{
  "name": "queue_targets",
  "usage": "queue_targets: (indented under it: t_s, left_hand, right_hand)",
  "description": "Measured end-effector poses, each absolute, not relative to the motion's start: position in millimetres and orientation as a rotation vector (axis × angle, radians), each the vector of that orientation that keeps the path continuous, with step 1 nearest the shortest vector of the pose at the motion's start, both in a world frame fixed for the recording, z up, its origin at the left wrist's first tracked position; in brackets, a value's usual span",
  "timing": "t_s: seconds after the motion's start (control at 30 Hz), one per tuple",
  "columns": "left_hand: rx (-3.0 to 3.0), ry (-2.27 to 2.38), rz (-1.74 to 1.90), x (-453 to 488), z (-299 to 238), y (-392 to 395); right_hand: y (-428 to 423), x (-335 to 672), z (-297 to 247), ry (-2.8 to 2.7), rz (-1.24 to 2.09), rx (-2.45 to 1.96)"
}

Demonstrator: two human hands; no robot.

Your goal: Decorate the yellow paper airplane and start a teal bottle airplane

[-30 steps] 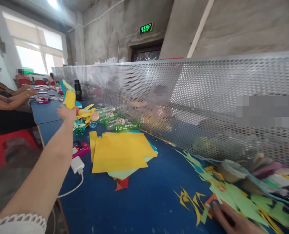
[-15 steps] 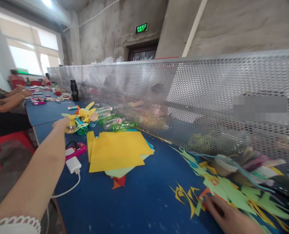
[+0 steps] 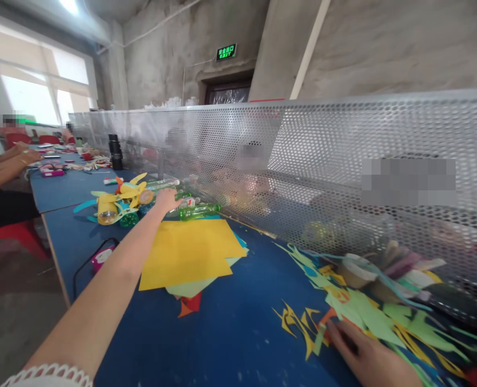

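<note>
My left arm stretches far across the blue table point(image 3: 238, 333). My left hand point(image 3: 167, 200) is at a row of green plastic bottles point(image 3: 198, 211) lying on their sides; its fingers look extended and touch the nearest bottle. Left of it, a yellow toy plane made from a bottle point(image 3: 108, 208) lies on the table beside other such planes point(image 3: 134, 192). My right hand point(image 3: 369, 357) rests flat at the lower right on coloured paper scraps point(image 3: 387, 317), with nothing gripped.
A stack of yellow paper sheets point(image 3: 190, 252) lies mid-table, with a pink phone point(image 3: 100, 257) and black cable near the left edge. A perforated metal screen point(image 3: 343, 161) runs along the far side. Other people's arms point(image 3: 5, 166) rest at the table on the far left.
My left hand lowered the yellow toy plane onto the table, let go of it, and moved right to the green bottles. My right hand stayed on the paper scraps.
</note>
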State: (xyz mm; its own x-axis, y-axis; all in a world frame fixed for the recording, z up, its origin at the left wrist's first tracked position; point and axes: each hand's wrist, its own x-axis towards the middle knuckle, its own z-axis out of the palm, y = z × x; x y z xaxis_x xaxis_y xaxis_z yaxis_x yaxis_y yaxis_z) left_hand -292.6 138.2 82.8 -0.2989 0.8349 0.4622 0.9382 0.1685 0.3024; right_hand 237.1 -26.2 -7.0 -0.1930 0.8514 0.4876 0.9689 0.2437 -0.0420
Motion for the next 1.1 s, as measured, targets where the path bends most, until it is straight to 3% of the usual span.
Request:
queue_targets:
  t_s: [0.17, 0.43, 1.1]
  left_hand:
    - [-1.543, -2.609, -0.706, -283, 52, 152]
    - [-1.372, -2.748, -0.763, -304, 46, 155]
    - [-2.052, -2.613, -0.692, -276, 54, 158]
  right_hand:
    - [-25, 242, -3, -2.238, -0.27, -1.742]
    - [-27, 234, 1, -2.167, -0.235, -1.794]
    - [-22, 243, -8, -2.152, -0.175, -1.778]
